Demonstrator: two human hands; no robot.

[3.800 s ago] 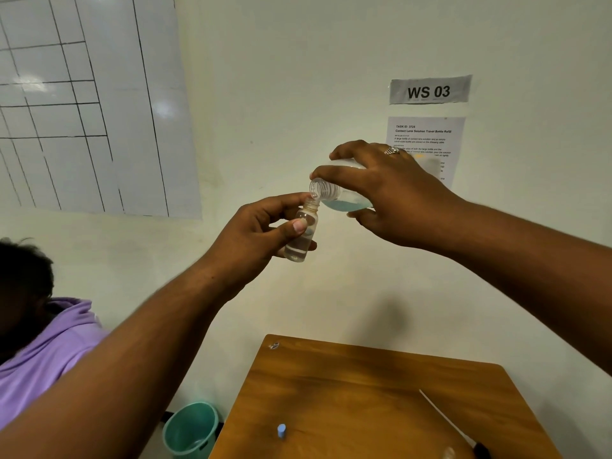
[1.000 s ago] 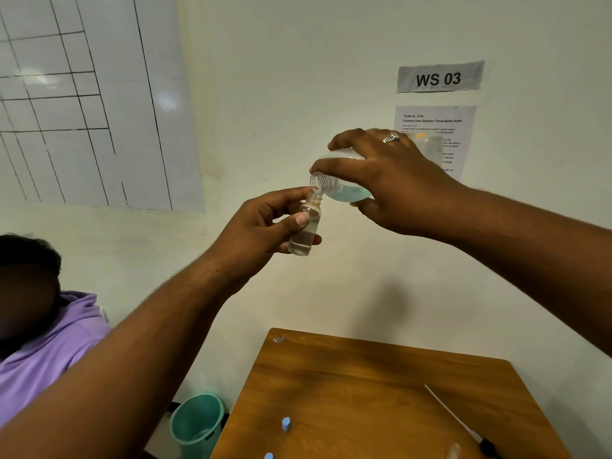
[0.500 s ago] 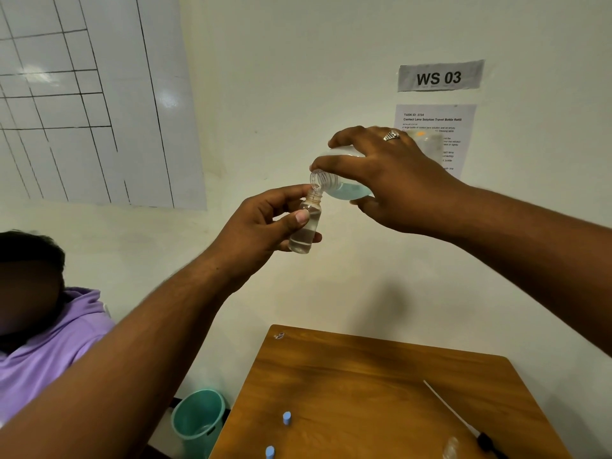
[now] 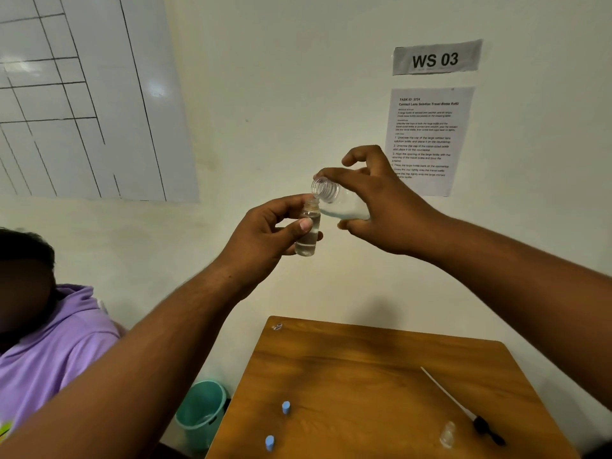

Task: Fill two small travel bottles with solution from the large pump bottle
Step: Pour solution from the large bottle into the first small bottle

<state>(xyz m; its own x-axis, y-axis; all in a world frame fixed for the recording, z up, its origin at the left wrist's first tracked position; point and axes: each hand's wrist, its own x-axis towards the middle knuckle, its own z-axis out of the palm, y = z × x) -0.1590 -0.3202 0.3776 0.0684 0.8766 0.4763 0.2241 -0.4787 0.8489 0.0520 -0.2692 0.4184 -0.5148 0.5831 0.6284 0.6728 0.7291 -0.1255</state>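
Above the desk (image 4: 381, 376), the right hand (image 4: 390, 207) keeps its grip clenched on the tilted large bottle (image 4: 341, 203), neck touching the mouth of the travel bottle (image 4: 309, 231) clasped in the left hand (image 4: 265, 240). Since a moment ago the right hand's fingers have lifted; the pour seems to continue, with the small bottle's level unclear. Two blue caps (image 4: 285, 407) wait below.

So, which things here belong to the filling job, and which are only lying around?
Job: small bottle in left hand; large bottle tilted in right hand; two blue caps on table; second small bottle.
Around: green bin; wall papers; whiteboard.
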